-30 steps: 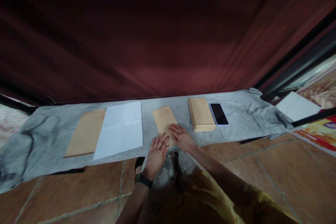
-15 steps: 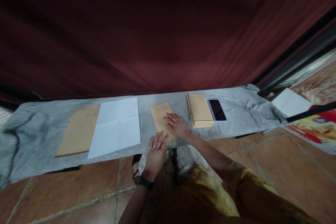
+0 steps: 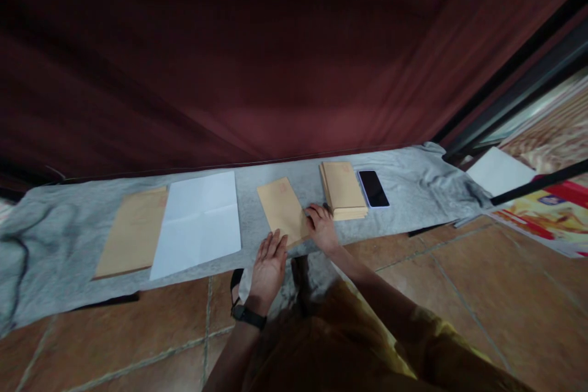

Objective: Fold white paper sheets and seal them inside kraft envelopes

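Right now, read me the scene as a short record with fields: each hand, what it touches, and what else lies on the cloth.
Left hand: flat and open, fingertips at the near edge of the small brown envelope
Right hand: fingers curled at that envelope's near right corner; grip unclear
Left wrist: black watch
Surface: grey cloth
Right of the envelope: stack of brown envelopes, then dark phone
Left of the envelope: white sheet, then large brown envelope
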`<move>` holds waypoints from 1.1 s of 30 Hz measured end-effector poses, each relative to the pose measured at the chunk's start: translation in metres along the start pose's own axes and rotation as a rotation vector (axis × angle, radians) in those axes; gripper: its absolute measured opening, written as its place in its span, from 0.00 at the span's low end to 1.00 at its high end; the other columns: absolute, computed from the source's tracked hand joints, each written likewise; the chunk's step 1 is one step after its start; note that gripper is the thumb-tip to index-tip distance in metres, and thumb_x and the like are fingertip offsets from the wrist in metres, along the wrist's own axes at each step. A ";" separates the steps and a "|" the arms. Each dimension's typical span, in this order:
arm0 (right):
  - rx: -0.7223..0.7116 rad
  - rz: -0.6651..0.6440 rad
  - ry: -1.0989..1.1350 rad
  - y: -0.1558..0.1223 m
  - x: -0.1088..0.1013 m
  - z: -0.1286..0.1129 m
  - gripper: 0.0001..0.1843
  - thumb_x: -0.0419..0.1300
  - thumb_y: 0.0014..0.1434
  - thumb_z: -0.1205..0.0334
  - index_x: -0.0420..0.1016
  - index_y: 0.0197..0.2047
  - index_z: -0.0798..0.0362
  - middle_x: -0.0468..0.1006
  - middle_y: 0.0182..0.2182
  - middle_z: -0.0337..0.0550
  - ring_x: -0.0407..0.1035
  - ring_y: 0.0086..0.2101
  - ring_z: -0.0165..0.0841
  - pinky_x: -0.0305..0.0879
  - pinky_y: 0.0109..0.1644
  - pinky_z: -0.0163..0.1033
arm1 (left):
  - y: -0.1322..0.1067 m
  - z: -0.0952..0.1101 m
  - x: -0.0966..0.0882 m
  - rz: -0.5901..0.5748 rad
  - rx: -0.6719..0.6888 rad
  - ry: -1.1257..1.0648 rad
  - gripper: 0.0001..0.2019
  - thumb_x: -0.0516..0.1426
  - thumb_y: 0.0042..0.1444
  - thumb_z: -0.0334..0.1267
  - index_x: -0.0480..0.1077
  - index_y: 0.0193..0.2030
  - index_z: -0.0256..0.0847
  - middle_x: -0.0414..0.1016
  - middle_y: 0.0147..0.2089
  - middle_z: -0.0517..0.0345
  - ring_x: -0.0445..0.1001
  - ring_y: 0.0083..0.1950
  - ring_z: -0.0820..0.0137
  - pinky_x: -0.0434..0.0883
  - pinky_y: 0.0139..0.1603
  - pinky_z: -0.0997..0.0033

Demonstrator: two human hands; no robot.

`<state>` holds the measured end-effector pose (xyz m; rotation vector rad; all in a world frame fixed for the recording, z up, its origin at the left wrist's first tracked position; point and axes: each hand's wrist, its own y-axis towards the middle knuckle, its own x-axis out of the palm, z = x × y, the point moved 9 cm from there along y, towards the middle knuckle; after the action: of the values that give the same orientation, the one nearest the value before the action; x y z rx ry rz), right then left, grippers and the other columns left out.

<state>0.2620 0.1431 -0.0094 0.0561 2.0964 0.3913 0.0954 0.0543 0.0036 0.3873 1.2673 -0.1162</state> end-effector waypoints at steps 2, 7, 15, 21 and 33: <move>0.047 0.054 0.025 -0.006 -0.003 0.002 0.12 0.57 0.65 0.66 0.76 0.51 0.49 0.75 0.55 0.48 0.66 0.55 0.41 0.60 0.63 0.48 | 0.002 -0.003 -0.001 0.027 -0.018 -0.060 0.21 0.50 0.68 0.36 0.68 0.65 0.40 0.65 0.71 0.46 0.63 0.72 0.56 0.66 0.70 0.50; 0.130 0.158 0.079 -0.013 -0.003 0.005 0.04 0.59 0.63 0.64 0.75 0.40 0.50 0.74 0.49 0.52 0.67 0.51 0.45 0.63 0.59 0.52 | 0.001 -0.010 -0.001 0.077 -0.046 -0.189 0.20 0.50 0.68 0.36 0.69 0.63 0.41 0.64 0.71 0.45 0.64 0.71 0.57 0.67 0.70 0.49; 0.141 0.182 0.135 -0.020 -0.003 0.006 0.04 0.57 0.64 0.64 0.74 0.39 0.50 0.73 0.50 0.52 0.66 0.53 0.44 0.63 0.59 0.53 | 0.009 -0.024 0.002 0.072 -0.092 -0.315 0.21 0.50 0.66 0.33 0.67 0.65 0.42 0.60 0.73 0.47 0.64 0.72 0.60 0.68 0.70 0.52; 0.082 0.135 0.132 -0.023 -0.009 -0.005 0.12 0.55 0.65 0.68 0.75 0.50 0.52 0.73 0.55 0.54 0.66 0.57 0.43 0.64 0.62 0.53 | 0.014 -0.020 0.001 0.078 -0.043 -0.206 0.20 0.50 0.67 0.35 0.69 0.63 0.40 0.65 0.71 0.44 0.64 0.71 0.57 0.66 0.70 0.47; -0.349 -0.250 -0.032 -0.068 0.002 -0.054 0.29 0.54 0.70 0.61 0.59 0.72 0.51 0.63 0.69 0.48 0.57 0.68 0.41 0.47 0.74 0.57 | 0.003 0.021 0.019 -0.025 0.081 0.020 0.27 0.46 0.67 0.31 0.56 0.72 0.33 0.60 0.73 0.39 0.55 0.76 0.59 0.59 0.74 0.50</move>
<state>0.2234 0.0656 -0.0052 -0.3979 1.9460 0.5910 0.1209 0.0521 -0.0082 0.4437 1.2903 -0.1860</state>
